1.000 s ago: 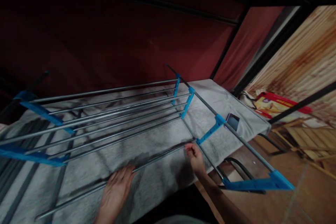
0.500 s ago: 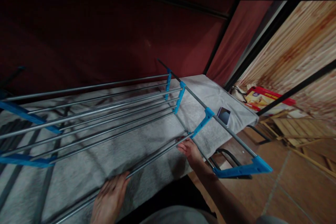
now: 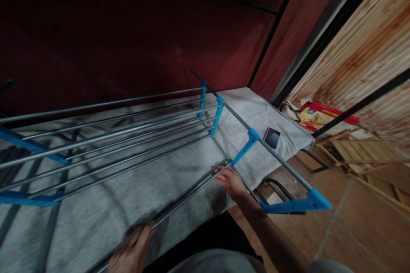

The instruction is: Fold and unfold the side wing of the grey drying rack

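From my side I see the metal rod [image 3: 182, 202] lying slantwise along the front edge of the grey-covered platform [image 3: 237, 102], its long axis rising from the lower left toward the blue bracket [image 3: 245, 150]. The right hand [image 3: 231, 182] is the nearer one to this bracket: its fingers are narrow, pinching the rod close to its right end, and the bracket is just beyond them. Whether the end sits inside it, I cannot tell. The left hand [image 3: 133, 248] covers the rod's nearer part; whether those fingers close underneath, I cannot tell.
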Demonstrator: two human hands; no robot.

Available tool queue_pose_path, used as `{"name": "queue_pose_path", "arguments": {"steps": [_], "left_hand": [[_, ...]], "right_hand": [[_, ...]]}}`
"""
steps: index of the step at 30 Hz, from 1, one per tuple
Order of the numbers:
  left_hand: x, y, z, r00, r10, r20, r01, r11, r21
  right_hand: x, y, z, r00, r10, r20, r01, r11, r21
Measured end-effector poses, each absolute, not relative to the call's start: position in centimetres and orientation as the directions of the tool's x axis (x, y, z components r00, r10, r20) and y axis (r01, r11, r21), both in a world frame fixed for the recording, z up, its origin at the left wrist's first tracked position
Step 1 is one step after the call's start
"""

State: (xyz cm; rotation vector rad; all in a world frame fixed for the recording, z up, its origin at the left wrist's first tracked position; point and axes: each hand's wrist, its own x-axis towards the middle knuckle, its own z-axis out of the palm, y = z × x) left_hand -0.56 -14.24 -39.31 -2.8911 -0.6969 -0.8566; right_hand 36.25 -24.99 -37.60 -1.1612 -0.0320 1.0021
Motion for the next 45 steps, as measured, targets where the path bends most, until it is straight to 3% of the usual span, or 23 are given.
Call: {"name": "queue_pose_path", "arguments": {"steps": [7,31,39,45], "left_hand": [[-0.2,-14.1,-39.1,0.759,0.402,0.513,0.425,-0.902,0.079],[1.7,-13.6,-37.5,0.758,0.400,0.515,0.424,-0.902,0.077],[1.7,-13.5,-38.3,0.736,0.467,0.491,0.436,-0.881,0.185],[1.8,-13.9,-39.4,0.698,0.629,0.342,0.558,-0.777,0.291]], "right_hand": [[36.5,-25.3,-38.4,0.581,0.609,-0.540,-0.660,-0.036,-0.750],[37.7,-25.8,-38.6,0.543,0.636,-0.548,-0.661,-0.079,-0.746],[37.6,-26.0,-38.3,0.565,0.623,-0.541,-0.631,-0.096,-0.769],[38.0,-26.7,-39.1,0.561,0.602,-0.569,-0.621,-0.149,-0.770]]}}
